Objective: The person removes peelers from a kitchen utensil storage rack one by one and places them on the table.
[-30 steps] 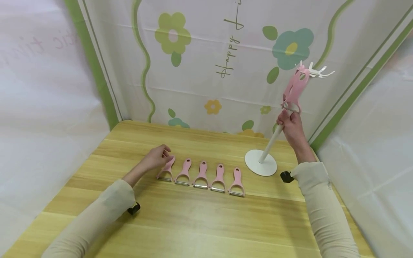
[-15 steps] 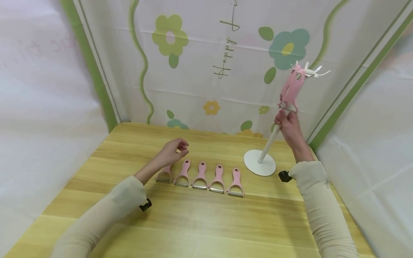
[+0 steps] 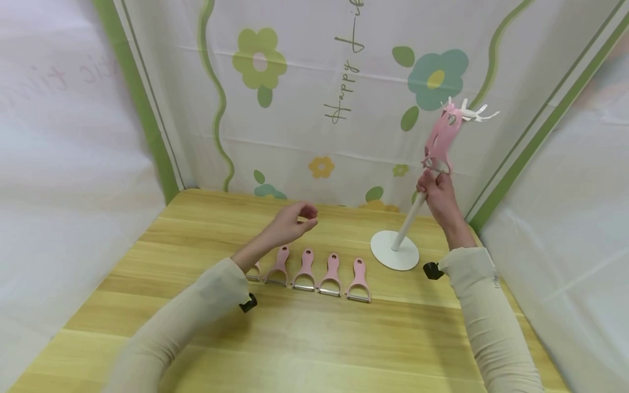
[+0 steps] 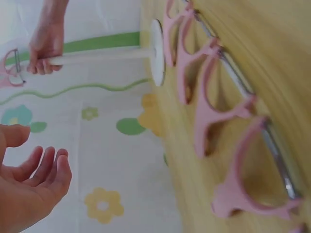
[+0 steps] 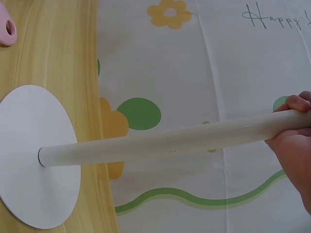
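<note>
My right hand (image 3: 439,199) grips the upper part of a white stand's pole (image 5: 170,143), which rises from a round white base (image 3: 382,252) on the table. White hooks (image 3: 474,113) fan out at the stand's top, and pink peelers (image 3: 442,136) hang from them just above that hand. My left hand (image 3: 290,224) is in the air over the far side of a row of pink peelers, holding nothing, its fingers loosely curved. Below it lie a peeler (image 3: 306,270) and several like it, handles pointing away from me. My left forearm partly covers the leftmost peeler (image 3: 253,273).
The wooden table (image 3: 314,338) ends at a patterned curtain (image 3: 295,125) behind the stand. White curtains (image 3: 64,191) with green edging close in both sides. A black wrist camera (image 3: 432,271) sits at the right cuff, near the base.
My left hand has left the leftmost peeler, moving up and to the right, above the row. My right hand keeps its hold on the pole.
</note>
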`<state>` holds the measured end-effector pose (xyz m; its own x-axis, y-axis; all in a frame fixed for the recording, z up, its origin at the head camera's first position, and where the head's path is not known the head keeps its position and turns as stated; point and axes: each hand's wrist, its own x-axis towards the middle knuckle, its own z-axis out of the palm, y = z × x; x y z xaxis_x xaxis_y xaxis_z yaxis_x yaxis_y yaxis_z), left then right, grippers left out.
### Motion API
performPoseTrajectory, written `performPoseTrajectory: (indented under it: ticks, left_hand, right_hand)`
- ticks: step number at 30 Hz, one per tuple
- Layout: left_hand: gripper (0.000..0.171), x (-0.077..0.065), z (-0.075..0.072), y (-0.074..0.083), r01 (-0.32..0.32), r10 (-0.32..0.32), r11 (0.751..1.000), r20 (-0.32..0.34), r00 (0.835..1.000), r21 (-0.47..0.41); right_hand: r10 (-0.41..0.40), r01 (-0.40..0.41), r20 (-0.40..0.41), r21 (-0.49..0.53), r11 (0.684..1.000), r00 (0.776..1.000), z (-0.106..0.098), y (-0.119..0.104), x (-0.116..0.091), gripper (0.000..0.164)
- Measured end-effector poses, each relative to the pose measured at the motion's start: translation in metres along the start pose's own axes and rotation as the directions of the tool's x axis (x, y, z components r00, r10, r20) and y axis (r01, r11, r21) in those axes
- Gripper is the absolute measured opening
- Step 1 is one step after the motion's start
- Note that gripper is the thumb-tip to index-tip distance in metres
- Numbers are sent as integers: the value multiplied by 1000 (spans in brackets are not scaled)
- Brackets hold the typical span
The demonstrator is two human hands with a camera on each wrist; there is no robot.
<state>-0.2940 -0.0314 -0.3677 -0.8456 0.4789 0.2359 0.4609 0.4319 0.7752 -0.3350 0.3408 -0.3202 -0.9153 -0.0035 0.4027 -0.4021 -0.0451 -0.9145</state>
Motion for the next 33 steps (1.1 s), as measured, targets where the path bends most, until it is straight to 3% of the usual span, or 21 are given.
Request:
performPoseTrajectory:
  ticks: [11,22,33]
  left_hand:
    - [36,32,12,49,-69,73,993,40,997,-93]
    - [36,57,14,89,-145,150,982,36,988,-117]
    - [41,88,15,123,-162,173,975,62,983,-154]
  right_hand:
    - [-5,5,-11,1,1000,1000,1,-1,-3,7]
    - [-19,19,1,19,1000,1000,2,-3,-2,9]
    - [-6,6,-1,24,1000,1000,1,-1,1,8]
